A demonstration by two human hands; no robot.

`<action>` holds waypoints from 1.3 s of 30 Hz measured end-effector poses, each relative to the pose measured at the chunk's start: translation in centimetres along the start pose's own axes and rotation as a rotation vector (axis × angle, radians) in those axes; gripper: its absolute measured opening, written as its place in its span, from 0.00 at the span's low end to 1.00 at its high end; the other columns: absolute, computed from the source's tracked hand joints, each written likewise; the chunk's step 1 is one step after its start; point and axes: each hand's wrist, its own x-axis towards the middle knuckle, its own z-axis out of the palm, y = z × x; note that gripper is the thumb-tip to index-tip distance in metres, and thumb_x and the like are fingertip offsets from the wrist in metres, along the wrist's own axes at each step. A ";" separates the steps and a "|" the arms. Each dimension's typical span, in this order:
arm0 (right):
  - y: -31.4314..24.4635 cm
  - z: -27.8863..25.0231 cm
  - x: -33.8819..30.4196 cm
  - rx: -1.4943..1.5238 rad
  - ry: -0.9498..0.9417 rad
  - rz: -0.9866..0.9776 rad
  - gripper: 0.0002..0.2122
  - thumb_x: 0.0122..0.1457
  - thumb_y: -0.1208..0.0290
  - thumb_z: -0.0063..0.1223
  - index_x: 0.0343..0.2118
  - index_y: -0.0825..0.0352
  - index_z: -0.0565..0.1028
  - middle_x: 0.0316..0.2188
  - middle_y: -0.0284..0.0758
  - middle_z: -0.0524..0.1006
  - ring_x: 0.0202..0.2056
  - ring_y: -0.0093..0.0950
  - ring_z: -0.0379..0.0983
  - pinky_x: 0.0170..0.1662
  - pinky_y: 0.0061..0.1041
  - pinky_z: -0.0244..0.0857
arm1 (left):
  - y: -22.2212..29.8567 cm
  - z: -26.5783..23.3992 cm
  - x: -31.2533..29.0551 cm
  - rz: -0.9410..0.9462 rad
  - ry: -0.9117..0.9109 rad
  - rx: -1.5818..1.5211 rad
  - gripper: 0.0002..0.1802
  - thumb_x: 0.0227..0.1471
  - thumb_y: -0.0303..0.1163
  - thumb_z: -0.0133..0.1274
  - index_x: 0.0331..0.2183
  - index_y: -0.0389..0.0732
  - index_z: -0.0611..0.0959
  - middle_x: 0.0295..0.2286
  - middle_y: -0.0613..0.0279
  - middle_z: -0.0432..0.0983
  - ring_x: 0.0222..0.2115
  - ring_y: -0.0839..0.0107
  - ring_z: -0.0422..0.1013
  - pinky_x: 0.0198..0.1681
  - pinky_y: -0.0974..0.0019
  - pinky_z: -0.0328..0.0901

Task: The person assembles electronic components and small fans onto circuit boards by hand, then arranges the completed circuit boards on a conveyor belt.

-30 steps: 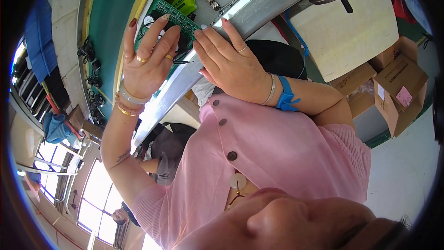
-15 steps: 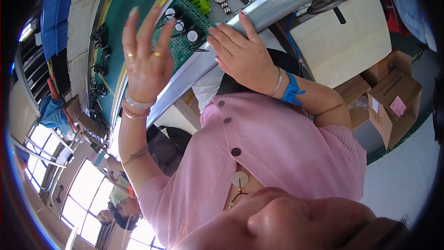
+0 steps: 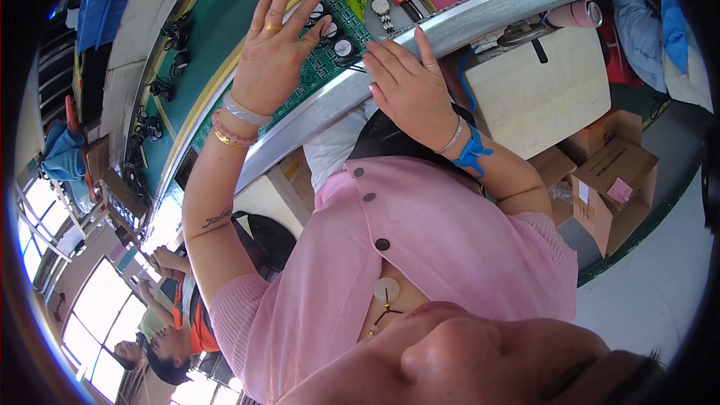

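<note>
At upper left, we're spreading our left hand (image 3: 270, 73) wide, uncovering round parts (image 3: 344, 48), but can't tell if our right hand (image 3: 415, 100) is gripping.

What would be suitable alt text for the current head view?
A person's left hand, fingers spread, is over a green circuit board with black cylindrical components with white tops; the right hand is at the metal rail alongside. A silver wristwatch lies nearby, and open cardboard boxes stand at the picture's right.
</note>
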 end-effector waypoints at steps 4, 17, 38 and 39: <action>0.0 -0.3 -0.1 -0.009 -0.015 0.001 0.17 0.48 0.68 0.53 0.41 0.69 0.73 0.45 0.38 0.72 0.51 0.31 0.65 0.63 0.50 0.40 | 0.9 -0.2 0.4 0.047 -0.067 0.078 0.22 0.39 0.18 0.48 0.39 0.45 0.82 0.57 0.69 0.59 0.62 0.59 0.46 0.63 0.54 0.46; -4.6 1.0 0.7 0.395 -0.040 -0.407 0.16 0.47 0.75 0.54 0.42 0.64 0.74 0.45 0.34 0.74 0.49 0.33 0.68 0.61 0.47 0.47 | -2.9 -3.1 -7.3 -0.242 0.265 -0.087 0.26 0.35 0.13 0.45 0.41 0.39 0.79 0.47 0.59 0.71 0.53 0.55 0.63 0.53 0.57 0.61; -13.1 8.9 4.3 0.265 -0.403 -0.595 0.37 0.49 0.48 0.53 0.57 0.69 0.60 0.56 0.42 0.62 0.58 0.38 0.57 0.64 0.42 0.39 | -0.6 3.4 -26.5 -1.207 0.106 -0.308 0.18 0.48 0.43 0.58 0.27 0.35 0.81 0.30 0.52 0.78 0.34 0.58 0.72 0.37 0.59 0.64; -12.8 8.4 4.5 0.278 -0.362 -0.530 0.37 0.49 0.49 0.55 0.57 0.69 0.58 0.57 0.42 0.62 0.58 0.38 0.57 0.64 0.42 0.39 | -1.1 4.0 -26.9 -1.214 0.114 -0.312 0.18 0.48 0.43 0.58 0.27 0.35 0.81 0.30 0.52 0.78 0.34 0.58 0.72 0.37 0.59 0.64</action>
